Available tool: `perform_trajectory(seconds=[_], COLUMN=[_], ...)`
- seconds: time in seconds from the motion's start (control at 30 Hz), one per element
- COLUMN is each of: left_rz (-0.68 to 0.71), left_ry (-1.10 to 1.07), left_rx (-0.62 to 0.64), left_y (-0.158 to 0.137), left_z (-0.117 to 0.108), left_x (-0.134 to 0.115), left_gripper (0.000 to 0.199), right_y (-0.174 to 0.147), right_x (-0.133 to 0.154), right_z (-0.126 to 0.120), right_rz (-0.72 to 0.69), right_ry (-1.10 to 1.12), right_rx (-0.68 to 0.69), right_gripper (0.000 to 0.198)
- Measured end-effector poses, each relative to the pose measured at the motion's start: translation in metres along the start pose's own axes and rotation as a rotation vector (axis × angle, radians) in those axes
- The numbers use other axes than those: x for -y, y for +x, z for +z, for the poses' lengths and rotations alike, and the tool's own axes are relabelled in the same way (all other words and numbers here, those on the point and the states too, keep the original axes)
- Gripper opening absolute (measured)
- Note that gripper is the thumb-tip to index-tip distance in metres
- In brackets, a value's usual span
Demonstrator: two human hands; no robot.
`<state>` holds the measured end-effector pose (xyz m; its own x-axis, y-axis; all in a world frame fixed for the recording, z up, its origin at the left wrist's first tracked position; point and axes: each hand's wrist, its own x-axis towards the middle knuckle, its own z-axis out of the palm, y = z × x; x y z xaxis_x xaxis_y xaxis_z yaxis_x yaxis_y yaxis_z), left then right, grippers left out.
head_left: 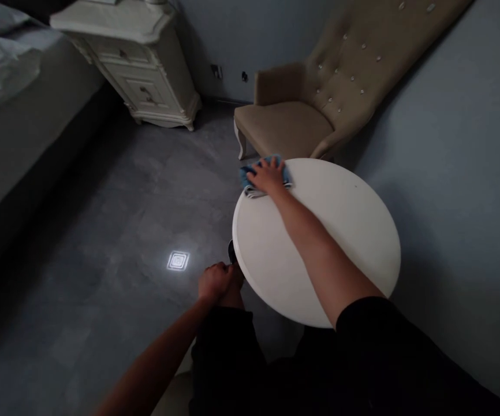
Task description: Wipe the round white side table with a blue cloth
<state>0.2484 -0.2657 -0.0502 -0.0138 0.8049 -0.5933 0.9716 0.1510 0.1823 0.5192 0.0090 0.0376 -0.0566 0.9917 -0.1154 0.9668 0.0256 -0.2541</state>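
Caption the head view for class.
Right hand on a folded blue cloth at the edge of a round white table.

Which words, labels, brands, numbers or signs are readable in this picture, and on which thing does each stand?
None can be read.
Bright square pattern on the floor: its centre is too small and blurred to read.
Blue cloth under the right hand and white table: no lettering visible.

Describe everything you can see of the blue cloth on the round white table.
The cloth is mostly blue, with darker patches and a pale, striped-looking edge on its near side. It looks like soft fabric, folded or bunched into layers. It lies at the far left edge of the round white table, seeming to reach slightly past the rim. The right hand rests on top, fingers spread, hiding its middle.
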Motion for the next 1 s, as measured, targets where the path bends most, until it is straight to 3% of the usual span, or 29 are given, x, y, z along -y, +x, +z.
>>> perform_trajectory(seconds=[0.13,0.2,0.27,0.37,0.47,0.6,0.7,0.77,0.83,0.93,1.0], left_rz=[-0.027,-0.028,-0.014,0.001,0.009,0.025,0.038,0.045,0.049,0.042,0.027], left_ry=[0.029,0.037,0.039,0.033,0.013,-0.013,-0.021,-0.025,-0.027,-0.024,-0.013], left_rx=[0.021,0.018,-0.001,-0.014,-0.028,-0.033,-0.032,-0.030,-0.036,-0.048,-0.049], left_y=[-0.005,-0.007,-0.011,-0.018,-0.027,-0.038,-0.041,-0.040,-0.038,-0.035,-0.033], left_z=[-0.004,-0.005,-0.004,-0.002,-0.001,-0.003,-0.005,-0.005,-0.005,-0.005,-0.005], left_x=[-0.005,-0.007,-0.011,-0.019,-0.028,-0.033,-0.032,-0.030,-0.028,-0.027,-0.027], left_gripper=[0.056,0.058,0.060,0.062,0.065,0.069,0.067,0.064,0.062,0.062,0.063], right_y=[-0.052,-0.086,-0.124,-0.183,-0.244,-0.332,-0.385,-0.401,-0.396,-0.356,-0.320], right_x=[0.065,0.071,0.060,0.016,-0.054,-0.162,-0.224,-0.241,-0.236,-0.187,-0.133], right_z=[0.017,0.020,0.018,0.009,-0.002,-0.020,-0.029,-0.030,-0.027,-0.018,-0.008], right_rz=[-0.147,-0.168,-0.163,-0.111,0.017,0.335,0.569,0.689,0.781,0.793,0.671], right_ry=[0.019,0.028,0.029,-0.003,-0.051,-0.176,-0.206,-0.194,-0.176,-0.137,-0.105], right_rx=[0.033,0.013,-0.019,-0.035,-0.020,-0.020,-0.054,-0.078,-0.107,-0.138,-0.130], right_gripper=[0.062,0.067,0.073,0.075,0.077,0.076,0.078,0.080,0.082,0.083,0.083])
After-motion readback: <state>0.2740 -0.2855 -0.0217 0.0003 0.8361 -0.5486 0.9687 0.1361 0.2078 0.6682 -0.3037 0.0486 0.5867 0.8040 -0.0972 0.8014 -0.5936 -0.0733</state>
